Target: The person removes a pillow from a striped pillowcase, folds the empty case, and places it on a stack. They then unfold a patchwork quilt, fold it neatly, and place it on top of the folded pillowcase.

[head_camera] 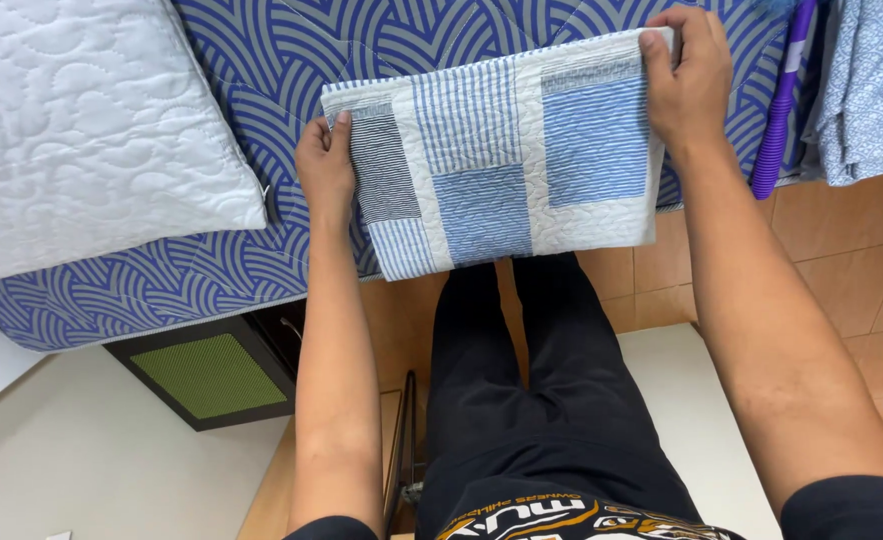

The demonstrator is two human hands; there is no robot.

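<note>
- The folded patchwork quilt [501, 160], blue and white striped, lies over the near edge of the mattress [261, 60]; its lower part overhangs that edge, above the tiled floor [841, 250].
- The left hand [326, 170] grips the quilt's left edge, fingers closed together on the fabric.
- The right hand [686, 80] clamps the quilt's upper right corner, fingers curled over the top edge, thumb on the face.
- A white quilted pillow [81, 130] lies on the mattress to the left of the quilt, apart from it; bare mattress shows between them.
- A purple ribbed hose [781, 110] and a pale blue garment [871, 80] hang to the right of the quilt, near the right hand.
- Below the mattress edge, left of the quilt, stands a dark box with a green mesh panel [211, 375].
</note>
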